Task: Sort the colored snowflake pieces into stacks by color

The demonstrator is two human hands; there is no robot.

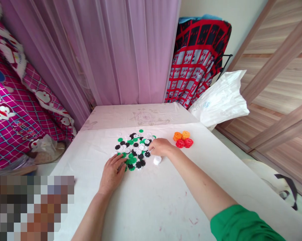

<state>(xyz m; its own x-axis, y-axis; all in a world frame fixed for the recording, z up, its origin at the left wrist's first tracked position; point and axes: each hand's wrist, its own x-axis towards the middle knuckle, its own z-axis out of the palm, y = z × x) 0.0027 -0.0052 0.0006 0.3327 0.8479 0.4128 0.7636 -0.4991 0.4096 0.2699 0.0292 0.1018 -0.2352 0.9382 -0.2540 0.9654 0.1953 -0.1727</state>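
A heap of small flower-shaped plastic discs [135, 149], green, black and white, lies on a white table [153, 201]. My left hand [113, 172] rests flat at the heap's near left edge, fingers stretched onto the discs. My right hand [160, 146] is at the heap's right edge, fingers curled together in a pinch on the discs; what they hold is too small to make out. A small stack of white discs [157, 160] stands just below my right hand. To the right sit two orange stacks [181, 135] and two red stacks [184, 143].
Pink curtains [110, 50] hang behind the table. A red patterned blanket [196, 63] hangs at the back right, and a white plastic bag [220, 98] lies beside the table's right corner. Pink patterned bedding [12, 110] is on the left. Wooden panels fill the right.
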